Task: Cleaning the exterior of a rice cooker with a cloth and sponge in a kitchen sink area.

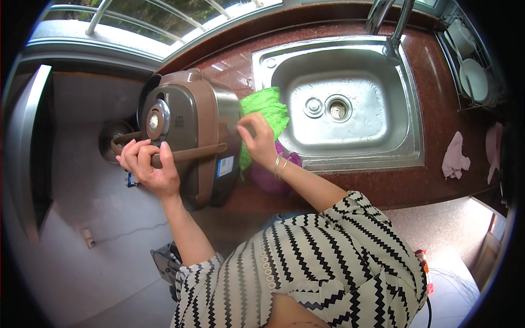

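A brown and grey rice cooker [207, 119] stands at the left end of the counter, with its lid closed. My left hand [154, 166] has its fingers curled around the cooker's brown carrying handle [197, 153]. My right hand [258, 135], with bangles on the wrist, is at the cooker's right side, thumb and fingertips bent near its metal wall; whether they touch it I cannot tell. Beside that hand lies a bright green cloth [266, 106], between cooker and sink. A purple cloth [268, 176] lies partly hidden under my right wrist.
Right of the cooker is a steel sink [338, 135] with a drain and a chrome faucet [393, 45]. A dish rack with white dishes [474, 80] stands at the far right, and a pink cloth [455, 158] lies on the red counter [428, 123]. A window is behind.
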Tool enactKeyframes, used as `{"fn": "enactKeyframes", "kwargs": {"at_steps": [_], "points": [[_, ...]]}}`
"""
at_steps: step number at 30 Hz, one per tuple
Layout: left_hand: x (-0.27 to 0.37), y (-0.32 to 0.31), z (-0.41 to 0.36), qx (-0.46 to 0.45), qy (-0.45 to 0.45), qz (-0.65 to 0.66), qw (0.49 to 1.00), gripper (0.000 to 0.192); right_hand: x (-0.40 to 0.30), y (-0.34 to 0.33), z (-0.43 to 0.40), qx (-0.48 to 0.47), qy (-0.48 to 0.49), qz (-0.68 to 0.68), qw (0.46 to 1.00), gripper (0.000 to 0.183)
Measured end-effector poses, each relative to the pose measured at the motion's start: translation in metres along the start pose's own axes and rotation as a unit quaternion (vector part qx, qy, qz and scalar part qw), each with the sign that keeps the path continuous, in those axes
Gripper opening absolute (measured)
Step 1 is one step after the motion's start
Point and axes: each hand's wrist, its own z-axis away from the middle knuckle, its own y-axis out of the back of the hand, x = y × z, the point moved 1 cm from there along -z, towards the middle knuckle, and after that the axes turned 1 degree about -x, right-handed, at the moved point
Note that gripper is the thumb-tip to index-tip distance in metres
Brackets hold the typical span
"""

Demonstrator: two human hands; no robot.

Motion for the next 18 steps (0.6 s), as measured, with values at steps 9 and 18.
{"fn": "enactKeyframes", "kwargs": {"at_steps": [9,18], "points": [[-0.004,-0.002,0.001,-0.003,0.024,0.016,1.0,0.017,-0.006,-0.012,0.03,-0.061,0.016,-0.035,0.997,0.014],[-0.002,-0.001,0.001,-0.009,0.001,-0.007,1.0,0.017,-0.005,-0.007,0.0,-0.077,0.174,-0.01,0.982,0.014]]}}
